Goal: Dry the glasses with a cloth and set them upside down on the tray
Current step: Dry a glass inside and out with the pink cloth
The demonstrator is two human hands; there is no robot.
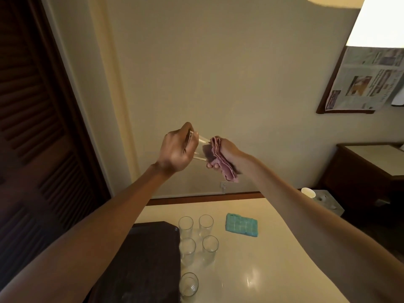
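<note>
View: just the one head cam, looking down past both arms, so everything below comes from that.

Left hand (177, 149): raised well above the table, fingers curled round the base end of a glass (200, 147), which it holds roughly sideways with the mouth toward the other hand.

Right hand (226, 149): fingers wrapped round a folded pink cloth (220, 159). The cloth is pressed up against the open end of the glass and looks partly pushed inside.

Step in hand: I'd say this is the drying of the first glass, wiping the rim or the inside.

Tray (153, 248): dark, sitting at the left of the table (262, 259). I see no glasses on the part that shows. The left arm hides a good chunk of it and the near corner is too murky to call.

Five glasses (187, 250): on the table just beside the tray's right edge, all upright with mouths up. They seem untouched, and whether they're wet I can't tell.

Teal cloth (241, 225): folded, lying on the table just right of the far glasses, in nobody's hand.

Paper cup (308, 192): off past the far right corner, not part of the job.

Progress: early days, I reckon. Nothing visibly upside down on the tray, one glass mid-wipe and five waiting, so almost all of the task is left.
</note>
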